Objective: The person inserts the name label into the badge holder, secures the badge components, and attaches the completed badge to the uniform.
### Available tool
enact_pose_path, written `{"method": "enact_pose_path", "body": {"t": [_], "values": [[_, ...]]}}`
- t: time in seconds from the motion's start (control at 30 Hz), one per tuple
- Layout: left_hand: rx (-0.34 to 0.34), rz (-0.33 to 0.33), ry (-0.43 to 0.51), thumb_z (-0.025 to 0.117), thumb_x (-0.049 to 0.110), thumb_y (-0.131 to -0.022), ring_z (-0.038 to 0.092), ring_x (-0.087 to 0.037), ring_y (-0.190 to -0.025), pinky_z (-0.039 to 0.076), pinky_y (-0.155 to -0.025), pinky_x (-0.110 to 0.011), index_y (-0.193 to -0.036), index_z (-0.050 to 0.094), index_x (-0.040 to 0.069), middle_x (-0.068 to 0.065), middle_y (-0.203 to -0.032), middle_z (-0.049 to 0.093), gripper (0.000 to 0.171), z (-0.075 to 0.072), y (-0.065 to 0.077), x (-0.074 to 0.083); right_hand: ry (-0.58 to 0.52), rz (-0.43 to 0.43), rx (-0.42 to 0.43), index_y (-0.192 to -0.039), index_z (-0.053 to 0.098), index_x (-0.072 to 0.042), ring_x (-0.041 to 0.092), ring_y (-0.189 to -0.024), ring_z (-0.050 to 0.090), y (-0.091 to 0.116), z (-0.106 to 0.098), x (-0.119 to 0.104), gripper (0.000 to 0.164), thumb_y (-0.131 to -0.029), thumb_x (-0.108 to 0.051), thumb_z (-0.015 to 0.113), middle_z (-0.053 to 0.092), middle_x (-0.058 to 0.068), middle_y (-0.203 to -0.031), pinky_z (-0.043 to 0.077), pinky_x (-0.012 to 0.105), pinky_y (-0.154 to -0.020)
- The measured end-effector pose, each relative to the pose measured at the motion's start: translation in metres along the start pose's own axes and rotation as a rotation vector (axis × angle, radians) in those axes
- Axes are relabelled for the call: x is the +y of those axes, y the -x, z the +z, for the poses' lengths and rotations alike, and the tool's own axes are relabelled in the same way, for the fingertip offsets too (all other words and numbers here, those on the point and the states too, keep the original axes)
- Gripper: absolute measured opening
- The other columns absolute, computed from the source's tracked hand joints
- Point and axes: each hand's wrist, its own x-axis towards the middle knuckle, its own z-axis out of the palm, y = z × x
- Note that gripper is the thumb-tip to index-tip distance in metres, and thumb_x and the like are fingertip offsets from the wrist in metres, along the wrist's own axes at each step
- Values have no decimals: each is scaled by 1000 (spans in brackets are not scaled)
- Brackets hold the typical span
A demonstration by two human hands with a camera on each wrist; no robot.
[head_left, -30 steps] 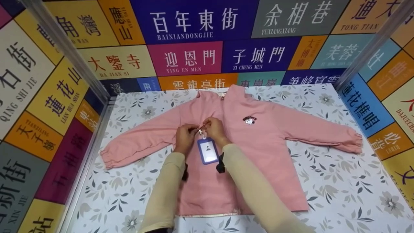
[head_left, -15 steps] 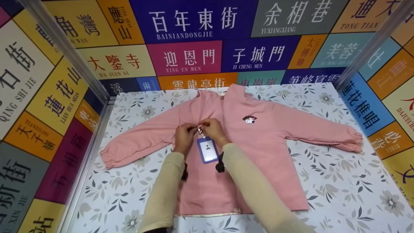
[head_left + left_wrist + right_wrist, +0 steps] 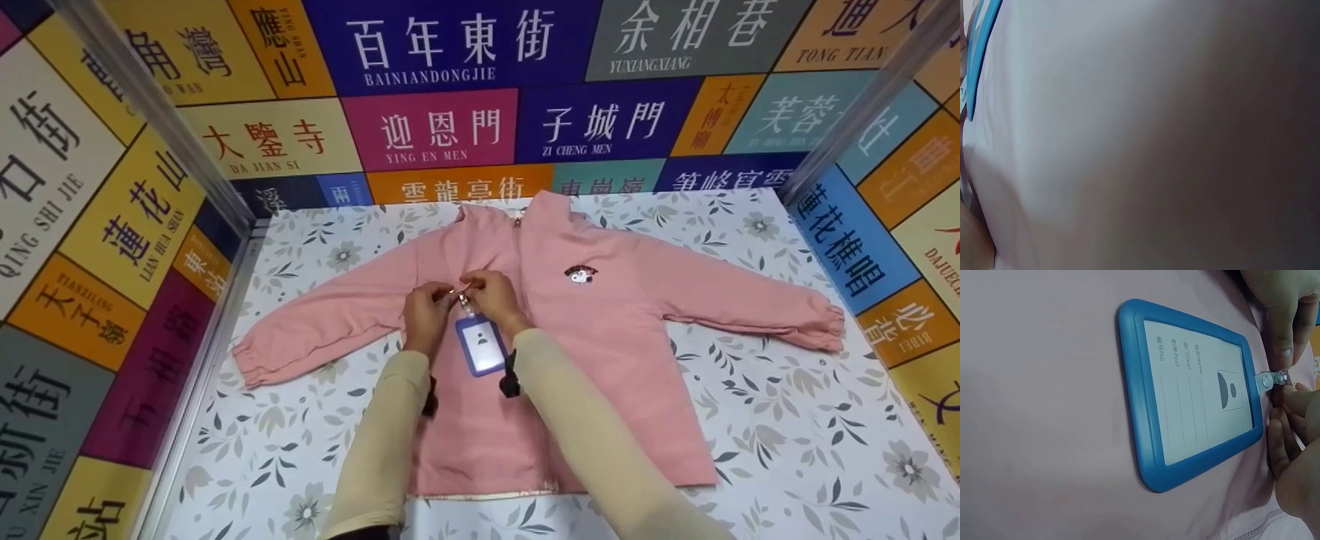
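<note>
A blue-framed ID badge holder [image 3: 480,345] with a white card lies on a pink jacket [image 3: 600,360] spread out flat. At its top is a strap with a metal badge clip [image 3: 1280,377]. My left hand [image 3: 426,315] pinches at the clip from the left, thumb against its end. From the other side, my right hand [image 3: 493,300] pinches at the clip with thumb and fingers. Whether jacket fabric sits inside either pinch is partly hidden by the fingers. The left wrist view is mostly blurred, with just the badge holder's blue edge [image 3: 981,53] at its left side.
The jacket covers much of a floral-patterned table [image 3: 810,435], sleeves spread to both sides. A small dark-and-white cartoon patch [image 3: 580,276] marks its chest. Panels with colourful lettering [image 3: 450,52] wall in the back and sides.
Both hands stay at the clip with only small finger movements. The badge holder has shifted very slightly up.
</note>
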Motion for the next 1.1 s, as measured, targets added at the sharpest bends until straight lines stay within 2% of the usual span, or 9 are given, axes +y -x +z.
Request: {"method": "enact_pose_path", "body": {"t": [0.3,0.43,0.67,0.83,0.97,1.1], "values": [[1,2,14,76,7,-85,71,-22,-84,58,-80,-35,-95,77,5,-11,-90,76,11,0,0,-4,47,-79,40,-108,74,3,30,-92,72,-1,1,3,26,-83,8,67,76,16,-102,57,40,-86],[33,-23,4,77,8,-84,71,-22,-85,58,-82,-33,-92,78,6,-10,-89,76,8,1,0,-5,30,-70,34,-107,75,2,30,-97,72,0,1,2,25,-84,7,67,76,16,-105,57,41,-90],[63,-24,-55,76,9,-85,71,-24,-85,57,-82,-35,-91,79,7,-10,-88,76,7,1,0,-4,-2,-43,35,-106,75,2,29,-103,72,0,3,2,24,-85,9,65,75,16,-107,56,40,-92],[43,-96,-92,74,12,-87,70,-22,-86,57,-82,-34,-92,79,10,-7,-90,76,8,1,0,1,-10,-39,45,-105,75,3,29,-101,72,1,3,1,26,-85,10,62,76,16,-105,57,40,-92],[21,-156,-124,72,15,-89,69,-20,-88,56,-83,-34,-93,79,12,-5,-91,75,8,2,0,6,-7,-84,88,-101,77,1,25,-95,74,1,4,2,29,-81,11,59,77,14,-100,58,34,-86],[13,-175,-132,70,14,-90,69,-21,-89,56,-83,-36,-93,79,12,-5,-92,75,9,3,1,9,3,-89,119,-98,78,1,24,-92,74,3,4,1,28,-79,11,59,77,14,-97,59,31,-82]]}}
